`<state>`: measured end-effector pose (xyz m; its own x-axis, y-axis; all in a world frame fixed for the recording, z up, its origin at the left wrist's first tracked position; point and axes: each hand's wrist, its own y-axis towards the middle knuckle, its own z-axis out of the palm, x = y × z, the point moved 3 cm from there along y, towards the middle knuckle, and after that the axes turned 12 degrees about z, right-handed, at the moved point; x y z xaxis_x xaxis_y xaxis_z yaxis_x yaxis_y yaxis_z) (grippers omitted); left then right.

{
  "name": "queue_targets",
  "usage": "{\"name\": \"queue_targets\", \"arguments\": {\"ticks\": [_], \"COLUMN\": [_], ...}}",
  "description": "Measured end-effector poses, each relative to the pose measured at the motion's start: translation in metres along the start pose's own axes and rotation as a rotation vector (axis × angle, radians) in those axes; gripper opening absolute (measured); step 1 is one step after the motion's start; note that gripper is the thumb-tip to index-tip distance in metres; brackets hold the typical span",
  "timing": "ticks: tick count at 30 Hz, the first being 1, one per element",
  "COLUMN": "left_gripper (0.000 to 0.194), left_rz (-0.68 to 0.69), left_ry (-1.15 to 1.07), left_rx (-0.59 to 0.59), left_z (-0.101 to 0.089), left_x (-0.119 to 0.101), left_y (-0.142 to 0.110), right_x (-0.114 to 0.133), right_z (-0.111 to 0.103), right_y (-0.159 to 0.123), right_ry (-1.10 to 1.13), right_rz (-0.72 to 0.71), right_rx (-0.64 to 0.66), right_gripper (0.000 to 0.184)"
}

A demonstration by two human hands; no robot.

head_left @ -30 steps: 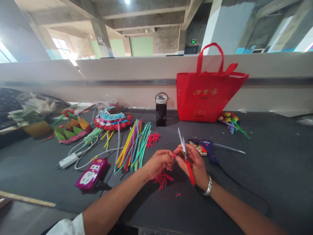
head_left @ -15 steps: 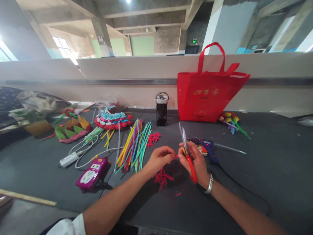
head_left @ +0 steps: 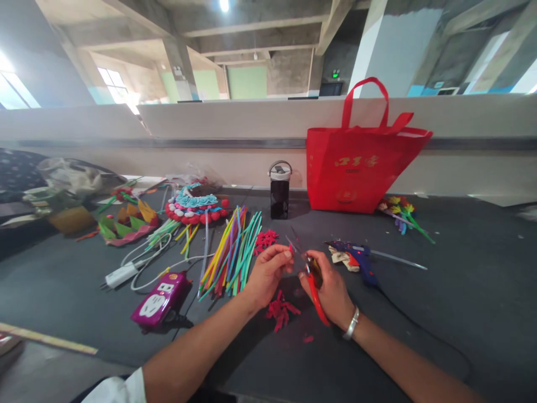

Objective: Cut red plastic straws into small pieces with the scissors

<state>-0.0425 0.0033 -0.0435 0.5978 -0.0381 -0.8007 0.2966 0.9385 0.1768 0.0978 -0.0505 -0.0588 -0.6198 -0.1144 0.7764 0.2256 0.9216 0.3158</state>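
My left hand (head_left: 271,272) pinches a small red piece (head_left: 291,249), whose material is too small to make out. In my right hand (head_left: 331,288) are scissors with red handles (head_left: 318,299); their blades point up and left, close to the red piece, and are blurred. Beneath my hands a heap of red cut pieces (head_left: 281,311) lies on the dark table, with a single red scrap (head_left: 308,339) nearby. Another cluster of red pieces (head_left: 265,241) is just beyond my left hand. To its left lie pipe cleaners in several colours (head_left: 230,252).
On the right rests a blue glue gun (head_left: 364,263) with its cord trailing forward. A red bag (head_left: 363,168) and a dark bottle (head_left: 279,196) stand at the back. A purple power strip (head_left: 161,299), white charger (head_left: 121,275) and beaded blue-and-red craft piece (head_left: 195,204) occupy the left.
My right hand has turned the scissors leftward, bringing the blades near my left fingertips. My left hand has moved slightly left and up with the red piece. The view has shifted slightly.
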Motion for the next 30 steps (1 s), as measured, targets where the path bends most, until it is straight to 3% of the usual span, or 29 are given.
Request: {"name": "queue_targets", "arguments": {"ticks": [6,30], "left_gripper": [0.016,0.013], "left_rz": [0.038,0.024], "left_ry": [-0.011,-0.095], "left_rx": [-0.008,-0.036], "left_z": [0.002,0.001], "left_x": [0.0,0.007], "left_y": [-0.004,-0.004], "right_x": [-0.001,-0.011], "right_z": [0.008,0.012], "right_y": [-0.001,-0.002], "right_ry": [-0.129,-0.187], "right_rz": [-0.047,-0.088], "right_rx": [-0.038,-0.082], "right_gripper": [0.041,0.04]}}
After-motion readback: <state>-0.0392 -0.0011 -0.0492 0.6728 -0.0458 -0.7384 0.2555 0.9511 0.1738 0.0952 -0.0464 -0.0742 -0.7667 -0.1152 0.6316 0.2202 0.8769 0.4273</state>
